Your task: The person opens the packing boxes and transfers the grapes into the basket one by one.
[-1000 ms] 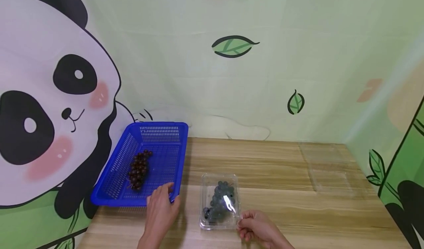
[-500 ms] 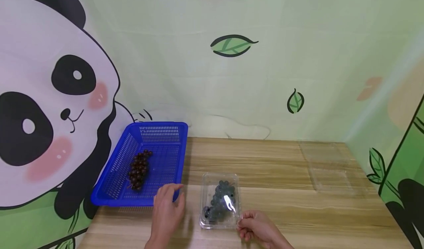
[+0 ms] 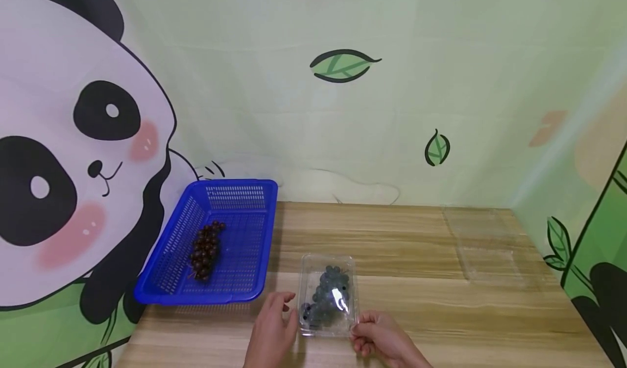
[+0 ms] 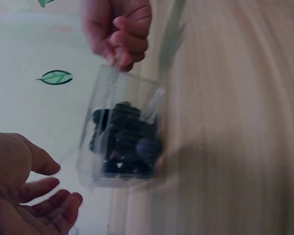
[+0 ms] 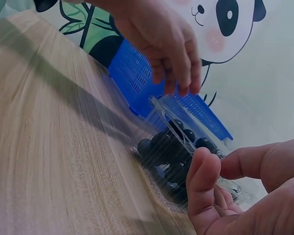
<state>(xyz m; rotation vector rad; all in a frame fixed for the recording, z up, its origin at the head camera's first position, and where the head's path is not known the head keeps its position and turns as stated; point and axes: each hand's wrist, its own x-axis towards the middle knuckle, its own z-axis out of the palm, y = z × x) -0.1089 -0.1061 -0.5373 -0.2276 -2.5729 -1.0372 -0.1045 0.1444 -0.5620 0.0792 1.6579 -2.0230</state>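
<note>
A clear plastic clamshell box (image 3: 309, 270) stands on the table with a bunch of dark grapes (image 3: 325, 298) inside. My right hand (image 3: 384, 339) pinches its near right corner between thumb and fingers, as the left wrist view also shows. Just left of the box is my left hand (image 3: 271, 332), fingers loosely bent and holding nothing; a gap separates it from the box (image 4: 100, 88) in the left wrist view. The lid lies over the grapes; I cannot tell whether it is latched.
A blue slotted basket (image 3: 206, 299) stands at the left with a bunch of reddish-brown grapes (image 3: 206, 251) in it. Another transparent plastic container (image 3: 485, 248) lies at the back right of the wooden table (image 3: 401, 237). A printed panda backdrop (image 3: 274, 96) hangs behind.
My left hand has moved right, from the basket's near right corner to beside the clear box. The right hand has kept its pinch on the box corner.
</note>
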